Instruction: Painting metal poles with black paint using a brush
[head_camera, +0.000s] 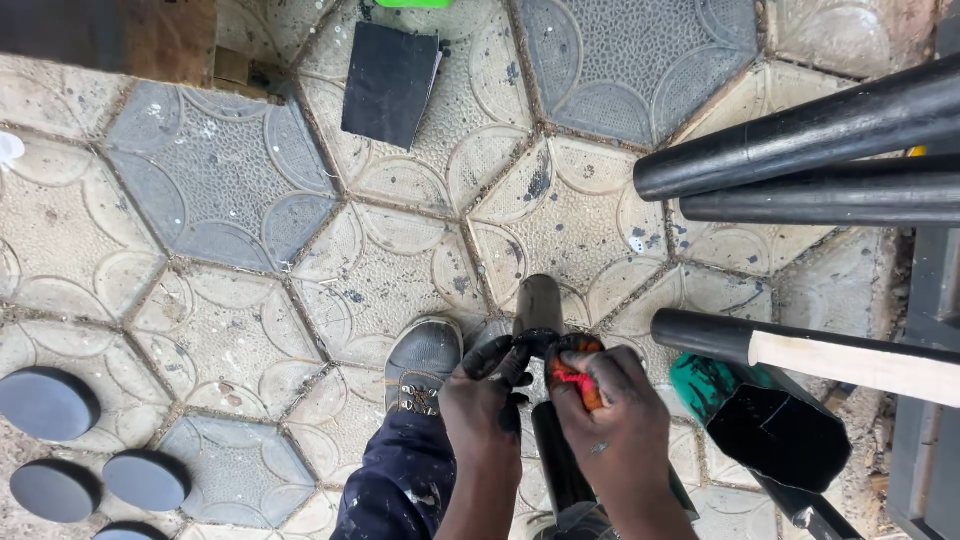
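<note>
Both my hands are smeared with black paint and meet low in the middle of the view. My left hand (488, 395) pinches a dark rounded pole (540, 305) that points away from me over the paving. My right hand (612, 415) is closed on a small red cloth or sponge (575, 378) pressed against the same pole. The pole's lower part (560, 465) runs down between my hands and looks black. My grey shoe (422, 362) and blue trouser leg (400, 480) lie just left of the hands.
Two black-painted poles (800, 135) jut in from the right, with a third, part black and part bare wood (850, 360), below them. A cut green container holding black paint (770, 425) sits at my right. Dark round discs (45, 403) lie lower left. A black rectangular board (390, 85) lies ahead.
</note>
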